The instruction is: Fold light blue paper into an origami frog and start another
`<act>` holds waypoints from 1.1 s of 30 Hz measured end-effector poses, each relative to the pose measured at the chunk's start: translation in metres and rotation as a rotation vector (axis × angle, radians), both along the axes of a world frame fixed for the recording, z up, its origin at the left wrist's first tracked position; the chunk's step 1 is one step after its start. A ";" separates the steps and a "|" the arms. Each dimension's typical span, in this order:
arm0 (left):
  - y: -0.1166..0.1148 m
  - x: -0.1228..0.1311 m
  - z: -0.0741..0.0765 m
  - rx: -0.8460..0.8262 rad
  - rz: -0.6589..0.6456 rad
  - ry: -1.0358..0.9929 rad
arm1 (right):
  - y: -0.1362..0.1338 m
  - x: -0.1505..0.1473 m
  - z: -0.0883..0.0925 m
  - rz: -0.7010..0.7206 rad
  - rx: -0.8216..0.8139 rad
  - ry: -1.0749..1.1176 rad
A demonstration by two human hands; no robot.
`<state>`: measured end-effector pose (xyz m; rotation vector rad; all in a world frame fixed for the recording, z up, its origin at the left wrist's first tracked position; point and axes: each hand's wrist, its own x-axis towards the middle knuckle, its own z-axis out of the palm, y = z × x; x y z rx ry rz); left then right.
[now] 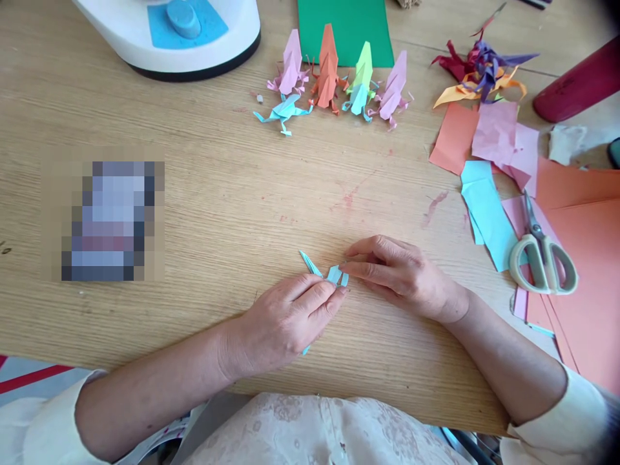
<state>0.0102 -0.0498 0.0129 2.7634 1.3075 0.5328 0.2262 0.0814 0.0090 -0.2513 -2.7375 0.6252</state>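
A small light-blue origami piece with narrow folded points is held just above the table near its front edge. My left hand is closed around it, and one thin point sticks out beyond the fingers, another below the palm. My right hand pinches at the piece's right end with thumb and fingers. Much of the paper is covered by the left fingers. Farther back stand folded paper figures: a pink one, an orange one and a green-and-blue one. A light-blue figure lies before them.
Scissors rest on orange paper sheets at the right, beside blue paper strips. A dark red cylinder and crumpled coloured paper are behind. A white device stands back left; a pixelated object lies left.
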 end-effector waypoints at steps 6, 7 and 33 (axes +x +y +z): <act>0.001 0.000 -0.001 -0.019 -0.009 -0.056 | 0.002 -0.001 0.010 0.092 0.200 -0.079; 0.000 0.000 -0.002 -0.017 -0.014 -0.066 | 0.002 -0.002 0.012 0.104 0.247 -0.082; 0.017 0.004 0.015 -0.457 0.271 -0.274 | -0.004 -0.005 0.015 0.063 -0.188 -0.002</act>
